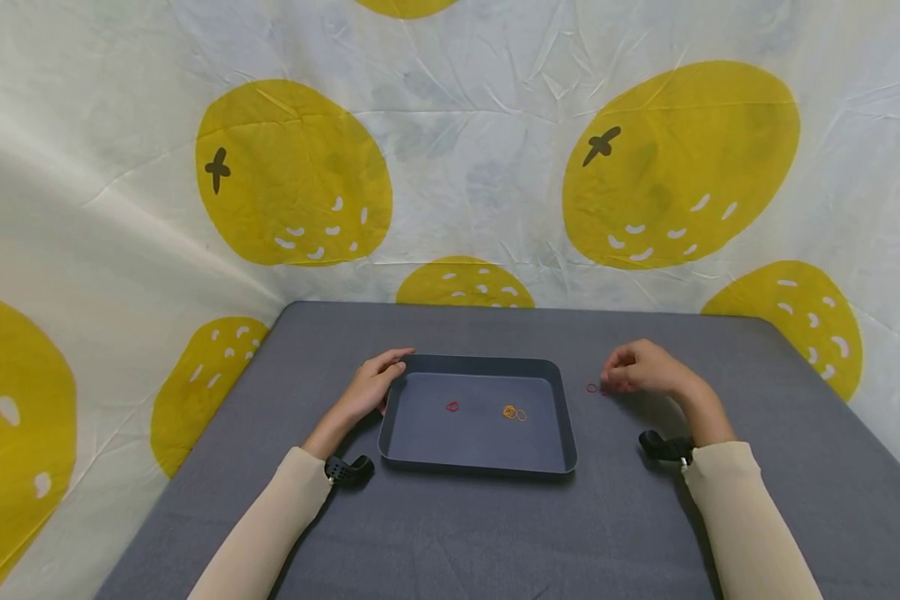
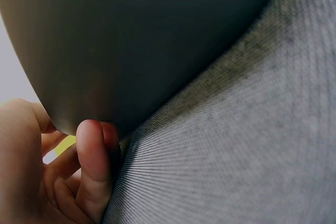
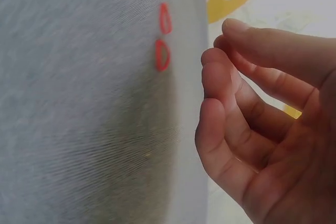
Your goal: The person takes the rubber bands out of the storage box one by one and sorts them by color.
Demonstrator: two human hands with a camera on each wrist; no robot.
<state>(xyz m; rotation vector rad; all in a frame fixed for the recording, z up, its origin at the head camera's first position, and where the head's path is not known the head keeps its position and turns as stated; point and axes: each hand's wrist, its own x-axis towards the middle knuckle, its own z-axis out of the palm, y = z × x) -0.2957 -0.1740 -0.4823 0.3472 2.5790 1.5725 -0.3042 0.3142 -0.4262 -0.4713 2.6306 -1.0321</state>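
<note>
Tray [image 1: 450,442]: dark grey, shallow, flat on the grey table [image 1: 457,533] at the centre of the head frame. Left hand [image 1: 370,386] is at the tray's upper-left corner, gripping it – thumb over the rim, other fingers against the outer wall, as the left wrist view confirms.

Tray contents: a red loop cluster [image 1: 452,407] left of the tray's middle, exact count not determinable; an orange band cluster [image 1: 509,412] right of it, overlapping loops, with 1 loop extending to the right.

Right hand [image 1: 645,368]: over the table, right of the tray. Fingers loosely bent, thumb tip close to the forefinger tip, no item visible between them; whether the 2 tips touch cannot be told. Just beside the fingers, at the upper middle of the right wrist frame, lie 2 red bands on the table: the upper band [image 3: 161,19] and the lower band [image 3: 158,56], close together.

Both arms: cream sleeves [image 1: 270,525], 1 black wrist device [image 1: 352,472] each. Background: white cloth [image 1: 480,183] printed with yellow fruit shapes.
</note>
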